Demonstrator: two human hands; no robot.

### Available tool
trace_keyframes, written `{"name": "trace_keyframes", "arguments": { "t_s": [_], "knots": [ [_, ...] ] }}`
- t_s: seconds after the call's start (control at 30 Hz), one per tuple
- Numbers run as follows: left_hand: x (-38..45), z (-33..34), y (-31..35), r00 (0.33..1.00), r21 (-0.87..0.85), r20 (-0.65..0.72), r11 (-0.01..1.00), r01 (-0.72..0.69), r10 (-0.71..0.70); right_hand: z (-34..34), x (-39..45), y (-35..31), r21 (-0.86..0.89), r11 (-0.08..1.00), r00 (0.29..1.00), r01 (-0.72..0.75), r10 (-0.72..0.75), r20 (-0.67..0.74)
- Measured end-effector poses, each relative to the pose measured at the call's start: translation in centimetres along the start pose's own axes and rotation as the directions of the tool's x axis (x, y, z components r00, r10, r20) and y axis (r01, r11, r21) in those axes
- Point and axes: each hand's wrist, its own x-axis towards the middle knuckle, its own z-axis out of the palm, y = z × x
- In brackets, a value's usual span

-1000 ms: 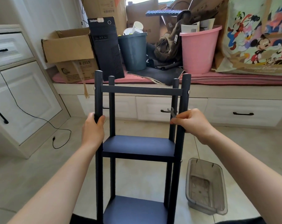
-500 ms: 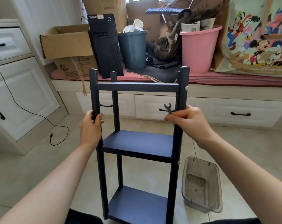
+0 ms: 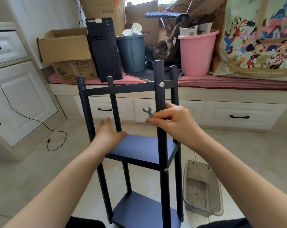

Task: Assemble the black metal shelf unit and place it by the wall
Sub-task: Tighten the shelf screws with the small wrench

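Your black shelf unit (image 3: pixel 139 148) stands upright on the tiled floor (image 3: pixel 32 170) directly in front of you, turned at an angle. Count four round posts, two fitted shelf boards and one open top frame of thin bars. Your right hand (image 3: pixel 172 122) is curled round the near right post of the unit, and its fingertips also pinch one small wrench (image 3: pixel 148 111), whose open end points up and left of that post. Your left hand (image 3: pixel 108 134) is off the unit's left post, fingers spread and blurred, hovering over the left edge of the middle board; you hold nothing in it. One clear plastic bin (image 3: pixel 202 188) lies on the floor just right of the unit's base. Beyond the unit, the window bench (image 3: pixel 238 83) carries one pink bucket (image 3: pixel 196 52) and one grey bucket (image 3: pixel 132 52).
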Motion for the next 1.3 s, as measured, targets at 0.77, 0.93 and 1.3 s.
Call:
{"name": "trace_keyframes", "arguments": {
  "t_s": [0.77, 0.93, 1.3],
  "knots": [
    [-5.5, 4.9, 2.7, 0.958, -0.549, -0.007, 0.800, -0.242, 0.286, -1.3, 1.8, 0.1, 0.587, 0.804, 0.996, -0.092, 0.086, 0.037],
    [-5.4, 4.6, 2.5, 0.951, -0.519, -0.043, 0.807, -0.283, 0.305, -1.6, 1.7, 0.8, 0.435, 0.885, 0.983, -0.169, 0.183, 0.009],
    [-5.9, 4.3, 3.0, 0.923, -0.527, -0.006, 0.783, -0.329, 0.384, -1.0, 2.2, 0.9, 0.204, 0.966, 0.987, -0.158, 0.162, -0.006]
  ]
}}
